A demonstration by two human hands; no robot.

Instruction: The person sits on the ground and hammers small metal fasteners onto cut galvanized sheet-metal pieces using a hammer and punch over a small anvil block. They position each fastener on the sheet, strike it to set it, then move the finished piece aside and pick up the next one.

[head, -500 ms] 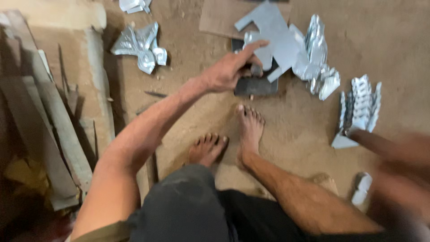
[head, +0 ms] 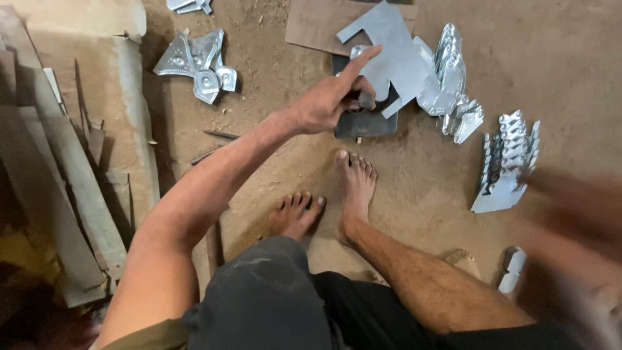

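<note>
1. The flat grey metal sheet [head: 395, 58] lies on a dark block [head: 363, 123] on the dirt floor [head: 272, 162], just ahead of the person's bare feet [head: 353, 181]. Part of it hangs off the block toward the right.

2. The left hand [head: 330, 100] rests at the sheet's near edge, index finger stretched out along the metal, the other fingers curled around a small dark object that I cannot make out clearly. It looks like the sheet is being held and lined up on the block for working.

3. The right hand [head: 583, 214] is only a blur at the right edge; whether it is open, closed or holding anything cannot be told.

4. As a judgement, the step in hand is positioning the sheet. Any next move calls for the left hand pinning it flat, with the fingers clear of the spot being worked.

5. Just right of the sheet lies a heap of stamped shiny pieces [head: 450, 84], and farther right a stacked row [head: 508, 162]. A few more pieces [head: 201, 65] lie to the left, near wooden planks [head: 65, 175].
</note>
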